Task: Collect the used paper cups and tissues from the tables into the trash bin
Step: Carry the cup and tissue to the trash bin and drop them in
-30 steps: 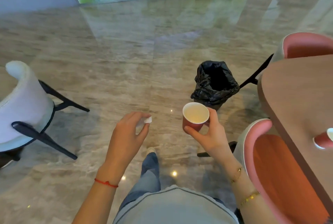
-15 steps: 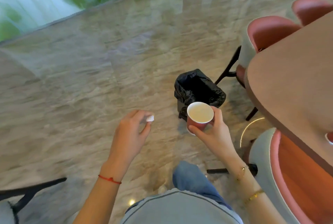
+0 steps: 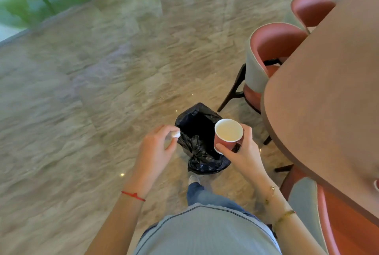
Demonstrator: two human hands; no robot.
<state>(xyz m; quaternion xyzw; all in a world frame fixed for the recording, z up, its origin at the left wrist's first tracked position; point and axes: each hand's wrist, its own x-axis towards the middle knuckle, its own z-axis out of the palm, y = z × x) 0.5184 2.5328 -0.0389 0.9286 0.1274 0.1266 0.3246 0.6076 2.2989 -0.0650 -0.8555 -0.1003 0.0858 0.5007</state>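
Observation:
A small trash bin (image 3: 196, 144) lined with a black bag stands on the marble floor just ahead of me. My right hand (image 3: 242, 154) grips a red paper cup (image 3: 227, 134), white inside and upright, over the bin's right rim. My left hand (image 3: 155, 148) pinches a small white tissue (image 3: 176, 134) at the bin's left edge. Another red cup (image 3: 376, 185) shows only partly at the right frame edge on the brown table (image 3: 328, 94).
Pink and grey chairs (image 3: 266, 57) stand tucked along the table's left side, one close behind the bin and one (image 3: 328, 220) beside my right arm. Open marble floor spreads to the left. A glass wall with green plants runs across the far left.
I have walked closer to the bin. Both hands now sit over its rim, the tissue at its left edge and the cup at its right; both are still held.

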